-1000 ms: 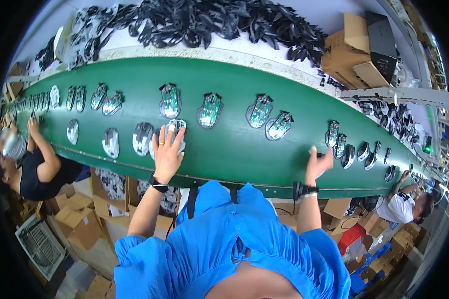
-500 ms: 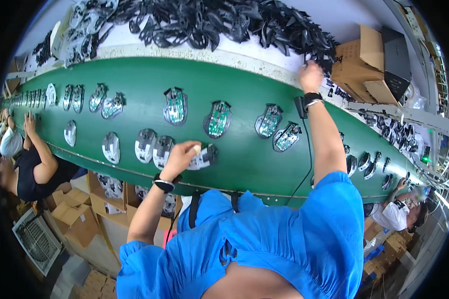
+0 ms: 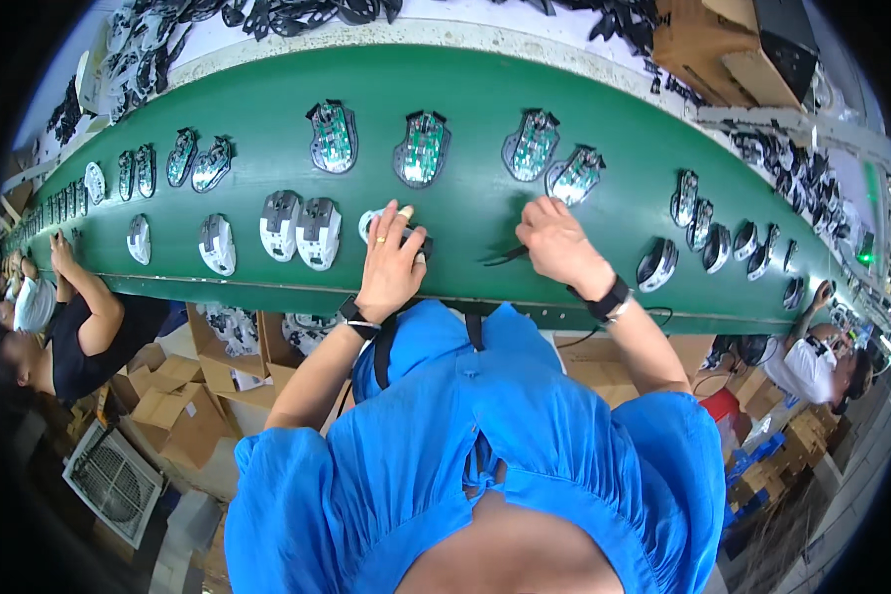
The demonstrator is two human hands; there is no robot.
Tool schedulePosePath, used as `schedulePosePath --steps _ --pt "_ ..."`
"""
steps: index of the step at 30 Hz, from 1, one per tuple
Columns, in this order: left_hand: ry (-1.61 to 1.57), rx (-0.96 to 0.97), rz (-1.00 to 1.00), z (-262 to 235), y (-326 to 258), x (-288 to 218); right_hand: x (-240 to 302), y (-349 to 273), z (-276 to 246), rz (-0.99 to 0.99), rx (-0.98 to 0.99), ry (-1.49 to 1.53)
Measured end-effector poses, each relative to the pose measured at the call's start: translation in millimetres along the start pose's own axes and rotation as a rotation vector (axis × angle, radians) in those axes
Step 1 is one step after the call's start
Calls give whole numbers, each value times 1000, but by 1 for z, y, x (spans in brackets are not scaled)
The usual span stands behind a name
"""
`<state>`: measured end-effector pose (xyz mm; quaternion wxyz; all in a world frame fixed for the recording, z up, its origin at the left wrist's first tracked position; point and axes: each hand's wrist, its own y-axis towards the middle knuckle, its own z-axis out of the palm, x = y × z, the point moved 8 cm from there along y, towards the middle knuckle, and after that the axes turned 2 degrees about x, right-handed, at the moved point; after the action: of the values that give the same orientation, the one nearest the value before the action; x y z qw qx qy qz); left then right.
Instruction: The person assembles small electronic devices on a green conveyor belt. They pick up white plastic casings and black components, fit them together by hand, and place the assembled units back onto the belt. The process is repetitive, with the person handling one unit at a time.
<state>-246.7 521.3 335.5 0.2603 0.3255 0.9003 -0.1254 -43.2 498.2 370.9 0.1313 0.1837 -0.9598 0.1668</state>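
Left hand [image 3: 392,259] grasping a white-and-black mouse [image 3: 368,224] on the green belt [image 3: 465,287], near its front edge; fingers lie across the top, presumably to steady it against sliding. Right hand [image 3: 556,246] pinched on a thin black strip [image 3: 506,257], free end pointing toward the mouse but apart from it; the close grip probably gives control over so slim a part. Two closed mice [image 3: 318,234] stand side by side just left; opened halves [image 3: 423,148] lie boards-up beyond, likely for easy viewing.
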Motion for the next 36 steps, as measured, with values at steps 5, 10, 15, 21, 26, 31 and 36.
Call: schedulePosePath --steps 5,10,15,21,26,31,36 --pt "49 117 220 -17 -14 -19 20 -5 0 151 -498 -6" --pt "-167 -362 -410 -27 -48 29 -24 -40 55 839 -332 531" --pt "-78 -376 -759 22 -30 29 -12 -7 84 772 -355 765" --pt "-616 -298 -507 20 -36 47 -23 -19 79 612 -548 1554" --pt "-1268 -167 -505 -26 1 -5 24 -5 8 370 -458 1855" --pt "-104 4 -62 -75 16 -54 27 6 -28 214 -392 1921" --pt "94 -24 223 -78 22 -59 57 18 -2 301 -65 1842"
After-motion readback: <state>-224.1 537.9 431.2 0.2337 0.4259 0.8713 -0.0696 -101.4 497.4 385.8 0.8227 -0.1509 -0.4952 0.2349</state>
